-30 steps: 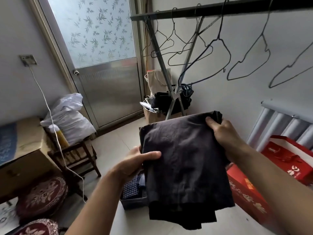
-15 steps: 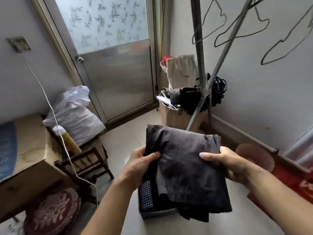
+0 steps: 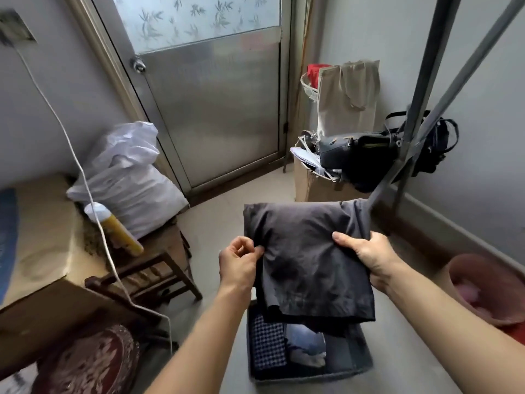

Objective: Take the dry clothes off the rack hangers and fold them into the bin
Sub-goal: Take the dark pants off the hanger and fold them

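Observation:
A folded dark grey garment (image 3: 306,257) hangs in the air over the grey bin (image 3: 360,362) on the floor. My right hand (image 3: 366,254) grips its right edge, thumb on top. My left hand (image 3: 241,260) is at its left edge with curled fingers; the thumb and fingertips touch the fabric's fold. Inside the bin lie a folded dark checked cloth (image 3: 268,345) and a light blue garment (image 3: 306,345). The rack's grey legs (image 3: 420,115) rise at the upper right; its hangers are out of view.
A metal door (image 3: 216,109) stands ahead. On the left are a wooden chair (image 3: 153,268) with a white sack (image 3: 125,177), a yellow bottle (image 3: 119,231) and a white cable (image 3: 93,211). A box with bags (image 3: 355,160) is in the corner. A pink basin (image 3: 488,288) sits right.
The view has tilted down toward the bin. The garment has come lower over the bin. My left hand has loosened from a full grip to a touch at the left fold.

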`<action>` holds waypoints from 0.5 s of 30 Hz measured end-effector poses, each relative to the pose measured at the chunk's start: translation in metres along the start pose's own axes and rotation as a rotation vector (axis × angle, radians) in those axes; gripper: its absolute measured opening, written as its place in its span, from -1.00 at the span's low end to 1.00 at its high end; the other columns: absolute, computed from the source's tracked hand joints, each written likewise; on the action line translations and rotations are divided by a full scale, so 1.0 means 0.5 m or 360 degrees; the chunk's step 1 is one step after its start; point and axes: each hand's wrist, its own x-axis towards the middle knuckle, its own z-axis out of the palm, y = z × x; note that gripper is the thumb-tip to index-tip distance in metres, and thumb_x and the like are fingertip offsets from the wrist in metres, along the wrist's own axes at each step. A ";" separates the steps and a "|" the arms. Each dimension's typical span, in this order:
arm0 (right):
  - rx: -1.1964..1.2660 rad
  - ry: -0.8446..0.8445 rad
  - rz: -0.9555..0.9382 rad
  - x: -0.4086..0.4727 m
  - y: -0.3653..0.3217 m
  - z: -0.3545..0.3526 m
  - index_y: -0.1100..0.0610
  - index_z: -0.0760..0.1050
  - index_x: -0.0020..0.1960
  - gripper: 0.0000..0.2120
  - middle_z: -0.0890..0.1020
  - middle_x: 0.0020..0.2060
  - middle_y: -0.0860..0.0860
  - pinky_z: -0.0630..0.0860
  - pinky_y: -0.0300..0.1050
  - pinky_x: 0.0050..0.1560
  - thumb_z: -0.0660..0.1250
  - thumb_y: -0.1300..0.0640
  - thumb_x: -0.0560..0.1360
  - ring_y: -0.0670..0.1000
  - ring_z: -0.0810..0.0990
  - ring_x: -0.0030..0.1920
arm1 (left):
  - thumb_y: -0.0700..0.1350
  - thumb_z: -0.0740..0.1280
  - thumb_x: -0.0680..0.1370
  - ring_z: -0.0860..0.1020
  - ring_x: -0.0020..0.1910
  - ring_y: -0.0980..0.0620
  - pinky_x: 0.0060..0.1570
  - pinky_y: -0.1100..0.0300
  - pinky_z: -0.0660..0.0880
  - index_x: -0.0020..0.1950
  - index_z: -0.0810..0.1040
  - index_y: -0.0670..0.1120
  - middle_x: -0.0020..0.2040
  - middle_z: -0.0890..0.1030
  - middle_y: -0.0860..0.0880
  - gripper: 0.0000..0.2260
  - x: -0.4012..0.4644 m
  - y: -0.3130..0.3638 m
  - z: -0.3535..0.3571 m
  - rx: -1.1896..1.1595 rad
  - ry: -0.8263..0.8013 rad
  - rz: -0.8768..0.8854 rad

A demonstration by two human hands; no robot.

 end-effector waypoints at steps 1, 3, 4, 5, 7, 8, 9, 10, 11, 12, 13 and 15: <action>-0.0005 -0.0001 -0.0014 0.032 0.008 0.011 0.29 0.57 0.11 -0.64 0.69 -0.10 0.19 0.62 -0.08 -0.22 0.55 0.20 0.37 0.13 0.68 -0.16 | -0.37 0.32 0.55 0.56 -0.24 -0.04 -0.20 0.12 0.55 -0.29 0.55 -0.05 -0.27 0.64 -0.04 -0.71 0.027 -0.006 0.007 0.0034 0.0002 0.0001; -0.0014 -0.0030 0.0006 0.094 0.028 0.029 0.26 0.56 0.15 -0.64 0.69 -0.07 0.18 0.61 -0.05 -0.15 0.52 0.17 0.41 0.14 0.68 -0.12 | -0.33 0.30 0.58 0.62 -0.12 -0.07 -0.09 0.04 0.62 -0.14 0.65 -0.01 -0.12 0.69 -0.05 -0.74 0.083 -0.025 0.021 0.0081 -0.0011 -0.0028; -0.0012 -0.0071 0.0026 0.117 0.036 0.035 0.24 0.56 0.15 -0.67 0.69 -0.06 0.16 0.60 -0.06 -0.15 0.50 0.15 0.43 0.13 0.68 -0.10 | -0.28 0.30 0.59 0.63 -0.09 -0.06 -0.10 0.04 0.62 -0.07 0.67 0.00 -0.08 0.69 -0.05 -0.78 0.108 -0.035 0.025 0.0086 -0.0027 -0.0067; -0.0016 -0.0115 0.0062 0.139 0.047 0.041 0.21 0.57 0.13 -0.70 0.69 -0.06 0.15 0.60 -0.07 -0.16 0.48 0.12 0.45 0.12 0.68 -0.09 | -0.22 0.32 0.59 0.64 -0.07 -0.06 -0.13 0.06 0.62 -0.03 0.68 0.00 -0.07 0.70 -0.04 -0.83 0.133 -0.050 0.026 0.0091 -0.0044 -0.0124; -0.0087 -0.0209 0.0156 0.180 0.082 0.045 0.16 0.57 0.09 -0.72 0.70 -0.06 0.12 0.62 -0.05 -0.15 0.49 0.09 0.44 0.12 0.69 -0.08 | -0.03 0.40 0.55 0.67 -0.05 -0.06 -0.12 0.05 0.62 0.03 0.68 -0.02 -0.05 0.72 -0.04 -0.88 0.177 -0.089 0.025 0.0074 -0.0092 -0.0240; -0.0153 -0.0259 0.0195 0.208 0.114 0.046 0.16 0.56 0.11 -0.67 0.71 -0.05 0.12 0.63 0.00 -0.09 0.52 0.09 0.40 0.13 0.69 -0.06 | 0.06 0.44 0.51 0.66 -0.04 -0.05 -0.09 0.02 0.62 0.06 0.66 -0.02 -0.03 0.71 -0.04 -0.79 0.202 -0.121 0.024 0.0103 -0.0117 -0.0261; -0.0244 -0.0305 0.0215 0.225 0.141 0.046 0.16 0.55 0.14 -0.59 0.71 -0.04 0.12 0.64 0.05 -0.04 0.57 0.10 0.35 0.14 0.70 -0.05 | 0.11 0.48 0.46 0.64 -0.01 -0.02 -0.08 0.01 0.60 0.09 0.62 -0.02 0.01 0.69 -0.02 -0.70 0.217 -0.151 0.023 0.0202 -0.0129 -0.0235; -0.0342 -0.0344 0.0230 0.246 0.174 0.049 0.17 0.54 0.16 -0.50 0.71 -0.03 0.12 0.63 0.07 0.00 0.61 0.10 0.29 0.14 0.70 -0.04 | 0.11 0.53 0.41 0.60 0.01 0.04 -0.07 0.09 0.57 0.14 0.57 -0.01 0.05 0.65 0.01 -0.61 0.232 -0.184 0.023 0.0309 -0.0138 -0.0190; -0.0445 -0.0355 0.0246 0.268 0.211 0.051 0.18 0.52 0.18 -0.42 0.70 -0.03 0.11 0.63 0.05 0.01 0.64 0.12 0.23 0.12 0.69 -0.05 | 0.09 0.57 0.36 0.56 0.04 0.10 -0.04 0.17 0.52 0.18 0.51 0.01 0.08 0.59 0.06 -0.52 0.246 -0.221 0.024 0.0395 -0.0148 -0.0154; -0.0530 -0.0351 0.0253 0.285 0.245 0.055 0.18 0.49 0.17 -0.40 0.68 -0.05 0.09 0.61 0.00 0.00 0.65 0.15 0.21 0.09 0.67 -0.07 | 0.05 0.61 0.32 0.54 0.06 0.12 0.00 0.21 0.48 0.21 0.47 0.02 0.11 0.55 0.09 -0.45 0.258 -0.257 0.026 0.0453 -0.0155 -0.0140; -0.0582 -0.0334 0.0263 0.305 0.286 0.058 0.16 0.46 0.17 -0.43 0.65 -0.08 0.05 0.57 -0.05 -0.03 0.63 0.20 0.24 0.04 0.64 -0.10 | 0.00 0.63 0.29 0.53 0.08 0.12 0.03 0.21 0.47 0.22 0.43 0.03 0.12 0.53 0.10 -0.41 0.273 -0.302 0.028 0.0479 -0.0153 -0.0158; -0.0606 -0.0288 0.0303 0.334 0.361 0.054 0.17 0.44 0.20 -0.48 0.62 -0.08 0.03 0.53 -0.06 -0.04 0.57 0.29 0.31 0.03 0.61 -0.10 | -0.09 0.64 0.30 0.54 0.06 0.11 0.00 0.22 0.51 0.22 0.41 0.02 0.13 0.52 0.08 -0.40 0.291 -0.373 0.028 0.0481 -0.0154 -0.0225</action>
